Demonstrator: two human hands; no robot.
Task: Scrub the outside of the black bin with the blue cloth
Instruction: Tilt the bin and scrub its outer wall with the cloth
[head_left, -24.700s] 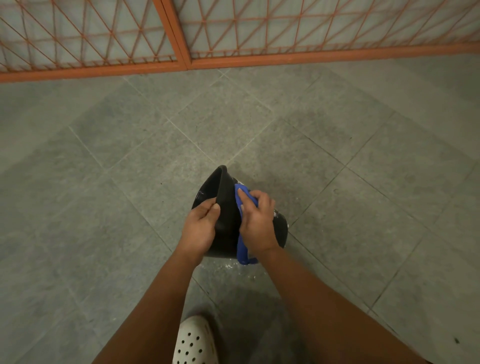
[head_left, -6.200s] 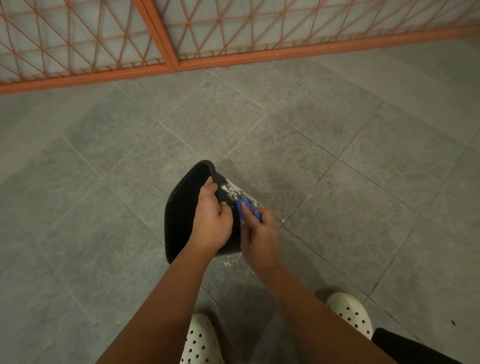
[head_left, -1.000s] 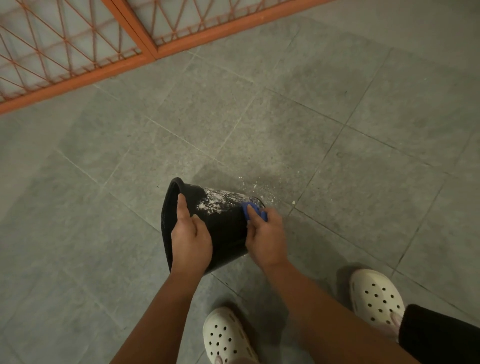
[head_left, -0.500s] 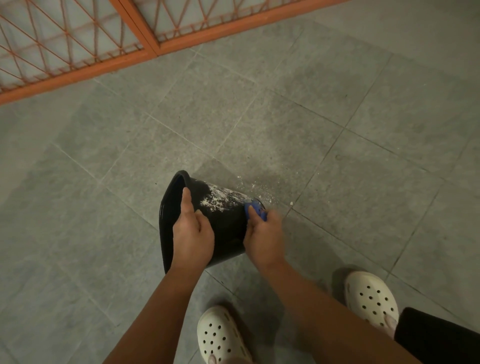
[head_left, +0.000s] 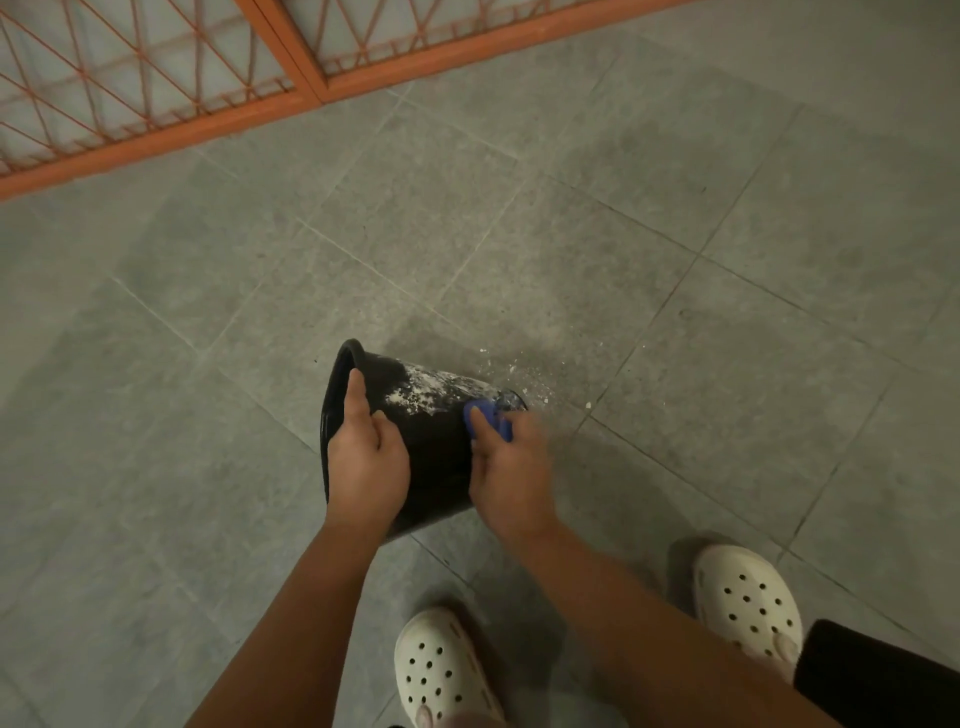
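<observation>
The black bin (head_left: 436, 447) lies tipped on its side on the grey tile floor, its open mouth facing left and its base to the right. White suds streak its upper wall. My left hand (head_left: 366, 465) grips the bin near the rim, thumb along the rim's edge. My right hand (head_left: 511, 478) holds the blue cloth (head_left: 488, 418) against the bin's outer wall close to the base. Most of the cloth is hidden under my fingers.
White flecks of foam (head_left: 519, 371) are scattered on the floor beyond the bin's base. An orange lattice gate (head_left: 156, 93) runs along the far side. My two white perforated clogs (head_left: 444, 670) (head_left: 748, 603) stand near the bottom of the view.
Over the last second my right hand stays with the cloth near the bin's base, shifting only slightly. My left hand keeps its hold at the rim. The view has shifted a little.
</observation>
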